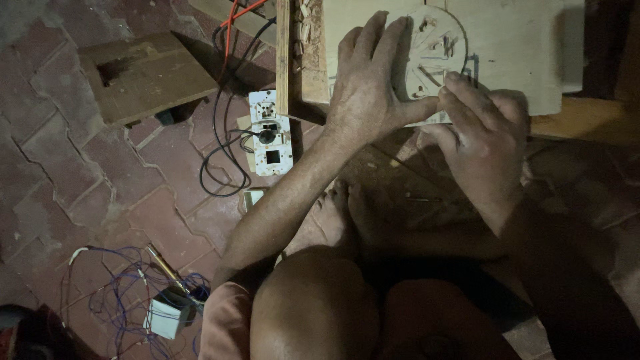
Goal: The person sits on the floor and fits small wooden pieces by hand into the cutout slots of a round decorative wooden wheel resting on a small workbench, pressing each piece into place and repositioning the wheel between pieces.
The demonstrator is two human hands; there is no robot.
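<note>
Left hand (pixel 363 83) lies flat, fingers spread wide open, palm pressing down on a pale wooden board (pixel 507 47), grasping nothing. Its fingertips overlap the left side of a round carved disc pattern (pixel 433 57) cut into the board, with short gouged slots inside the circle. Right hand (pixel 483 143) is at the board's near edge, just beside the left thumb, fingers curled in toward the circle's lower rim; whether it pinches a tool I cannot tell, too dark. The board rests on a darker wooden slab, whose near edge shows to the right of the right hand. Wood chips (pixel 303 20) are piled at the board's left edge. On the brick floor (pixel 87 180) left of the board: a white switch plate (pixel 270 133) with black cable (pixel 220 153) looping from it, a flat wooden block with a slot (pixel 143 77) farther left. Near the bottom-left floor corner, tangled blue wires (pixel 123 293) and a small white box (pixel 165 317). Bare knees in the foreground.
</note>
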